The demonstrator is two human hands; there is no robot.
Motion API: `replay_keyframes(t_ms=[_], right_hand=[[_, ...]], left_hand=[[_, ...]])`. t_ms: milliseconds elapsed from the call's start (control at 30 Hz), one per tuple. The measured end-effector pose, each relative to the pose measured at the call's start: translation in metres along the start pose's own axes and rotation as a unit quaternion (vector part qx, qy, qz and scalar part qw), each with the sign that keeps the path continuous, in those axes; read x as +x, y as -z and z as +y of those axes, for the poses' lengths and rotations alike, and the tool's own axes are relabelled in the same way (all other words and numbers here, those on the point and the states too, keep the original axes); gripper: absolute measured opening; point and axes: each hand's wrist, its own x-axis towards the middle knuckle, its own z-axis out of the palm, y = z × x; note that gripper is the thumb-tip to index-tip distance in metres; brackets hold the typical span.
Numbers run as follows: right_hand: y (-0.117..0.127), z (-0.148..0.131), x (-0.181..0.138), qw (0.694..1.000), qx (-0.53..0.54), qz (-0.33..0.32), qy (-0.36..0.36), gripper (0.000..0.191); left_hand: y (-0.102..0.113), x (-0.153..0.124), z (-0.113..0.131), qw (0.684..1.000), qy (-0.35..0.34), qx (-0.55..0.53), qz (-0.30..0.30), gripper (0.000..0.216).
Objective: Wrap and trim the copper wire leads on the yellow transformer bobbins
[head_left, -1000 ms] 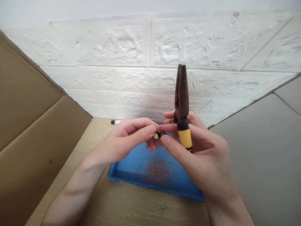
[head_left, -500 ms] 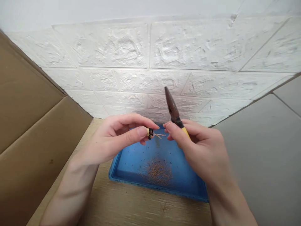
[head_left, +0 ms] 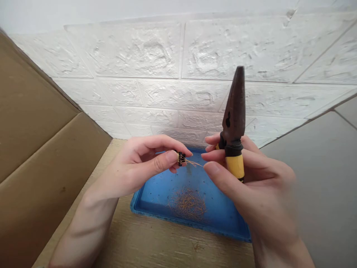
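Note:
Between the thumb and fingers of my left hand (head_left: 139, 158) is a small black and yellow part (head_left: 182, 158), perhaps a little coil or transformer. Several thin copper wires (head_left: 193, 163) stick out of it to the right. My right hand (head_left: 259, 186) is wrapped around long-nose pliers (head_left: 234, 108) with yellow and black handles. Their dark jaws point up, closed, away from the part. The right thumb and fingertips are close to the wire ends; whether they touch, I cannot tell. Below both hands a heap of copper wire bits (head_left: 187, 204) lies in a blue tray (head_left: 145, 197).
The tray rests on a wood-grain table (head_left: 156, 245). A cardboard panel (head_left: 36, 149) stands at the left, a grey panel (head_left: 315, 178) at the right. Behind is a white brick-pattern wall (head_left: 134, 56).
The pliers have swung upright and come nearer the camera, shifting right in my right hand. My right thumb now reaches toward the wire ends. My left hand keeps its hold, almost still.

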Motion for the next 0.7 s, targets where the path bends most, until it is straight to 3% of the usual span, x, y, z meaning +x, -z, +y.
replay_keyframes(t_ms=[400,700], right_hand=[[-0.007,0.001,0.001,0.999,-0.013,-0.046,0.014,0.025],[-0.014,0.005,-0.001,0.999,-0.005,-0.042,0.007,0.021]], left_hand=[[-0.005,0.005,-0.004,0.997,-0.012,-0.056,-0.044,0.010],[-0.004,0.006,-0.006,0.998,-0.046,-0.027,-0.022,0.009]])
